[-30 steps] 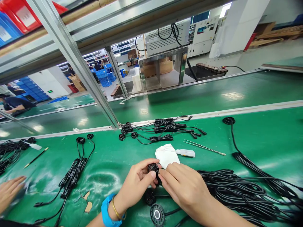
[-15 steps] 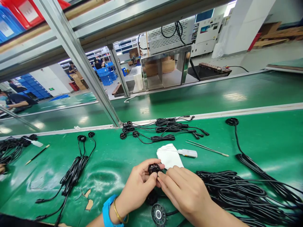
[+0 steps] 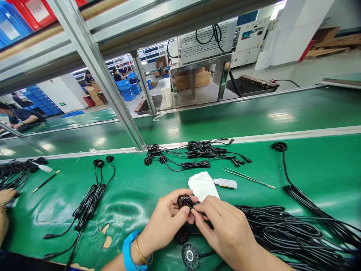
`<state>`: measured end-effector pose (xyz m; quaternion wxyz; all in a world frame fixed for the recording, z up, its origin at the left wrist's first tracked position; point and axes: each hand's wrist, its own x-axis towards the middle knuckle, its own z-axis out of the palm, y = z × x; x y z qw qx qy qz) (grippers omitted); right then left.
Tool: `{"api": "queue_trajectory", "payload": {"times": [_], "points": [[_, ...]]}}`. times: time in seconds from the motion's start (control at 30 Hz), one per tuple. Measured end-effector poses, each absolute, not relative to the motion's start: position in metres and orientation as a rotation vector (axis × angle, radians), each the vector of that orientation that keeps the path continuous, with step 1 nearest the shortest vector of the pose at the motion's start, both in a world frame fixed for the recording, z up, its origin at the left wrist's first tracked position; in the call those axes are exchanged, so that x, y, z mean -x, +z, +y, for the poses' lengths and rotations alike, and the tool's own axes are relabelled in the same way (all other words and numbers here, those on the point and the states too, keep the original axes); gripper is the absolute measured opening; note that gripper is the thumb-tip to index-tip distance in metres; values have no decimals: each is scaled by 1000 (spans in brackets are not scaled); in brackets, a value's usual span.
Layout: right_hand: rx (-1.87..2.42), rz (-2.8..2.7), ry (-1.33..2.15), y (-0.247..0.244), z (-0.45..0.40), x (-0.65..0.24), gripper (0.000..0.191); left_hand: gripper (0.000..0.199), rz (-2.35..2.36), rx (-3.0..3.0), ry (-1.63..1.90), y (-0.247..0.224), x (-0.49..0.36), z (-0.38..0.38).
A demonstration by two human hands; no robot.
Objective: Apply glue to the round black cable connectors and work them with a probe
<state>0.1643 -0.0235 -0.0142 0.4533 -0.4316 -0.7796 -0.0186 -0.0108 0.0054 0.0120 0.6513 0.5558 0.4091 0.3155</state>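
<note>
Black disc [image 3: 184,200] held between two hands

In the head view, the left hand [image 3: 166,220] curls thumb and fingers round the disc, likely to steady it, while the right hand [image 3: 225,226] pinches a thin dark strand [image 3: 200,212] at its side. The bottle [image 3: 228,183] and tweezers [image 3: 249,178] lie beyond, seemingly within reach. Fingers hide where strand meets disc; the frame cuts off the cables [image 3: 284,226] at right and a co-worker's hand [image 3: 7,195] at left.
</note>
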Motion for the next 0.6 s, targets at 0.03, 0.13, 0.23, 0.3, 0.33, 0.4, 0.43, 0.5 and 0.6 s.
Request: {"api": "queue_trajectory", "payload": {"times": [0.03, 0.13, 0.23, 0.3, 0.33, 0.4, 0.43, 0.5, 0.6], "points": [[1074, -1925, -49, -14, -24, -164, 20, 37, 911, -1261, 722, 12, 11, 5], [1093, -1933, -59, -15, -24, -164, 19, 36, 880, -1287, 758, 12, 12, 5], [1096, -1936, -89, -14, -24, -164, 19, 31, 922, -1325, 773, 12, 11, 5], [1092, -1934, -114, -13, -23, -163, 20, 31, 962, -1347, 767, 11, 9, 5], [1092, -1933, -121, -13, -23, -163, 20, 33, 977, -1356, 765, 11, 8, 5], [1092, -1932, -125, -13, -23, -162, 20, 36, 991, -1366, 758, 10, 7, 4], [1093, -1932, -126, -14, -23, -162, 20, 37, 991, -1367, 754, 10, 7, 4], [1092, -1933, -127, -15, -23, -161, 21, 38, 985, -1356, 747, 11, 6, 4], [1091, -1931, -125, -16, -24, -161, 21, 37, 994, -1336, 738, 12, 5, 3]]}}
